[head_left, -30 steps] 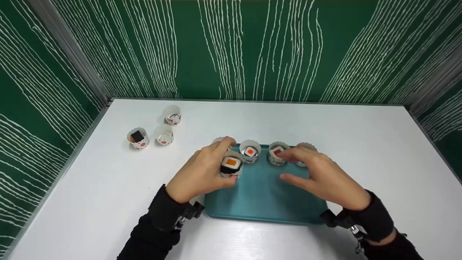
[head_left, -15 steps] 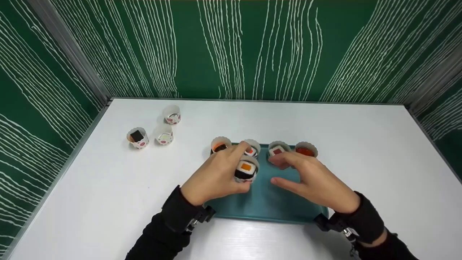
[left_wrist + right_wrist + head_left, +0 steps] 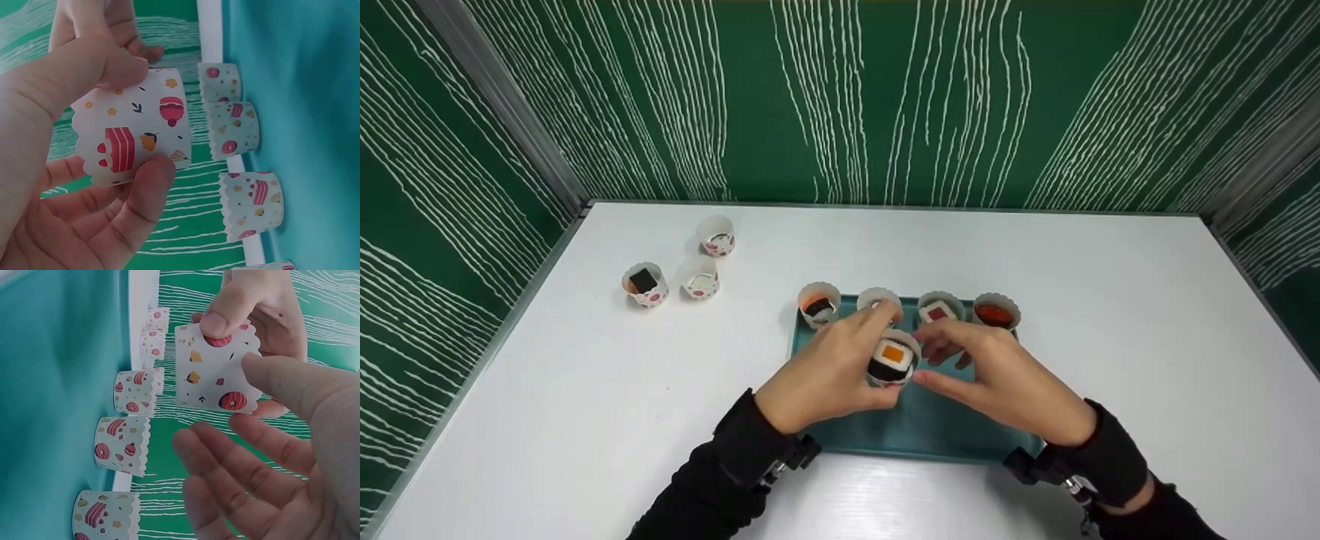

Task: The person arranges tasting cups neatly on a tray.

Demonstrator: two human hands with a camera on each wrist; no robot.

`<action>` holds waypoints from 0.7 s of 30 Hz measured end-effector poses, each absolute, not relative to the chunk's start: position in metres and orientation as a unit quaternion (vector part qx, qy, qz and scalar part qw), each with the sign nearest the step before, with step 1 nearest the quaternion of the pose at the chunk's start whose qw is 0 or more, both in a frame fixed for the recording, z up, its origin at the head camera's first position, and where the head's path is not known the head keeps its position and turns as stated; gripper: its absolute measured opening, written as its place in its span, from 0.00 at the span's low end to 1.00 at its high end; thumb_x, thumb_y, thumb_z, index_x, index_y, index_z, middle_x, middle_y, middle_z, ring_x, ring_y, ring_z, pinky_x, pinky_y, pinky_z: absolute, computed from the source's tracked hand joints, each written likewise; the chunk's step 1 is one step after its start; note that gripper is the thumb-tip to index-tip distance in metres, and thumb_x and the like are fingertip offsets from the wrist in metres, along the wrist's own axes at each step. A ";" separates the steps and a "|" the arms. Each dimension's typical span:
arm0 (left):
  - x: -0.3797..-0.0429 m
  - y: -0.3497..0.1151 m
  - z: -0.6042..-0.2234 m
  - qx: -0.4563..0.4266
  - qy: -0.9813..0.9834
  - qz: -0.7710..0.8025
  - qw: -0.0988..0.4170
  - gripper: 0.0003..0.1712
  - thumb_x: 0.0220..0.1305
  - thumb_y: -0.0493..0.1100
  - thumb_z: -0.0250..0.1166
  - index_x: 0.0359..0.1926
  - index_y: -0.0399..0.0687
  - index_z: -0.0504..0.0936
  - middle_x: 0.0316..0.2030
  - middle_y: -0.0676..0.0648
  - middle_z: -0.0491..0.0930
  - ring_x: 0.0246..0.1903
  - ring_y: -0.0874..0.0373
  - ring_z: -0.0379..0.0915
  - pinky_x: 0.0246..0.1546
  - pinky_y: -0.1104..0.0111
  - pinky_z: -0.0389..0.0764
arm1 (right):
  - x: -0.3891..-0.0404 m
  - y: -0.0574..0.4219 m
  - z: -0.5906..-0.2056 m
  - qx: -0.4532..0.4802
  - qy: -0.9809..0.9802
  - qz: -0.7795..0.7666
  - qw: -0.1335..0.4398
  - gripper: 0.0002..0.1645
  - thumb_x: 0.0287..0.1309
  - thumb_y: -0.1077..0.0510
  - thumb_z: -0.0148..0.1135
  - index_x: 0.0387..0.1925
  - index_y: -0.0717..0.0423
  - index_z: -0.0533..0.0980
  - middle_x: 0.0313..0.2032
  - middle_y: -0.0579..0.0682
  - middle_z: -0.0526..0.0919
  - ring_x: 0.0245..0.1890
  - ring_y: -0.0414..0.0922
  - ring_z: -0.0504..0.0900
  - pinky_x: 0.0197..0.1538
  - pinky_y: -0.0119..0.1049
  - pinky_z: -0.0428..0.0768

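Note:
In the head view my left hand (image 3: 832,367) holds a paper baking cup (image 3: 208,377) by its sides, thumb and fingers curled round it, above the teal tray (image 3: 930,427). Inside the cup sits a toy-like sushi roll (image 3: 892,355) with an orange centre, white rice and a black wrap. My right hand (image 3: 1009,375) is just to the right, fingers loosely bent. Its thumb reaches the cup's scalloped rim in the right wrist view, while its other fingers are spread below. Cake, doughnut and flower prints cover the white cup.
Along the tray's far edge stand several similar cups, including one with an orange-and-black piece (image 3: 819,306) and one with a red filling (image 3: 994,313). On the white table at left are three more: a back cup (image 3: 716,238), a middle cup (image 3: 701,281) and a left cup (image 3: 651,292).
My left hand has carried the cup rightward over the tray. My right hand has shifted left, bringing its thumb to the cup's rim. The cups on the table stay put.

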State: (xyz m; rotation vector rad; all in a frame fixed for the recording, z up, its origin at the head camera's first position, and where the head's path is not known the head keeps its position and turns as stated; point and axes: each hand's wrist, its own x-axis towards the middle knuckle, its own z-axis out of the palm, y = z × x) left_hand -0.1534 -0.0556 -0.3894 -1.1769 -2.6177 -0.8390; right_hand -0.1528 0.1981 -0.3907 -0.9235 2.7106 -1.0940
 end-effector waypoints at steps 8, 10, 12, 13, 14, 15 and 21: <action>-0.154 -0.054 -0.392 -0.394 -0.870 -0.285 0.078 0.39 0.62 0.45 0.79 0.67 0.44 0.68 0.53 0.44 0.83 0.45 0.56 0.83 0.46 0.68 0.84 | -0.153 0.196 -0.392 -0.299 0.885 -0.356 0.044 0.31 0.69 0.39 0.71 0.64 0.50 0.79 0.49 0.43 0.88 0.47 0.38 0.88 0.51 0.43 0.89; -0.153 -0.054 -0.393 -0.395 -0.871 -0.285 0.072 0.38 0.63 0.45 0.79 0.67 0.43 0.68 0.55 0.44 0.82 0.48 0.55 0.83 0.48 0.66 0.84 | -0.152 0.196 -0.393 -0.301 0.884 -0.356 0.045 0.32 0.69 0.39 0.71 0.66 0.52 0.78 0.49 0.44 0.88 0.47 0.38 0.89 0.51 0.41 0.89; -0.153 -0.054 -0.394 -0.394 -0.872 -0.283 0.067 0.39 0.64 0.44 0.79 0.69 0.43 0.68 0.58 0.43 0.82 0.51 0.54 0.83 0.50 0.65 0.84 | -0.152 0.196 -0.394 -0.304 0.883 -0.354 0.043 0.34 0.68 0.39 0.72 0.67 0.52 0.77 0.49 0.43 0.88 0.46 0.38 0.89 0.50 0.38 0.88; -0.152 -0.054 -0.395 -0.394 -0.872 -0.285 0.063 0.39 0.64 0.43 0.79 0.69 0.42 0.68 0.59 0.43 0.82 0.52 0.54 0.83 0.51 0.64 0.84 | -0.152 0.196 -0.394 -0.306 0.883 -0.353 0.041 0.35 0.68 0.38 0.72 0.67 0.52 0.77 0.49 0.43 0.88 0.46 0.38 0.89 0.50 0.37 0.88; -0.152 -0.054 -0.395 -0.393 -0.872 -0.287 0.058 0.40 0.64 0.43 0.79 0.70 0.41 0.68 0.59 0.43 0.81 0.53 0.53 0.83 0.52 0.64 0.84 | -0.152 0.196 -0.395 -0.308 0.883 -0.352 0.038 0.35 0.68 0.38 0.72 0.67 0.52 0.77 0.49 0.43 0.88 0.46 0.37 0.89 0.50 0.36 0.88; -0.152 -0.054 -0.395 -0.393 -0.871 -0.289 0.055 0.40 0.64 0.42 0.78 0.70 0.41 0.68 0.60 0.43 0.81 0.54 0.53 0.83 0.53 0.63 0.84 | -0.152 0.196 -0.395 -0.310 0.883 -0.351 0.036 0.36 0.67 0.38 0.72 0.67 0.52 0.77 0.49 0.43 0.88 0.45 0.37 0.89 0.49 0.36 0.88; -0.152 -0.055 -0.396 -0.391 -0.868 -0.305 0.033 0.40 0.64 0.37 0.77 0.72 0.42 0.67 0.59 0.42 0.81 0.47 0.54 0.81 0.47 0.66 0.81 | -0.153 0.197 -0.398 -0.313 0.879 -0.359 0.031 0.36 0.67 0.38 0.72 0.68 0.51 0.77 0.50 0.42 0.87 0.45 0.36 0.88 0.49 0.36 0.88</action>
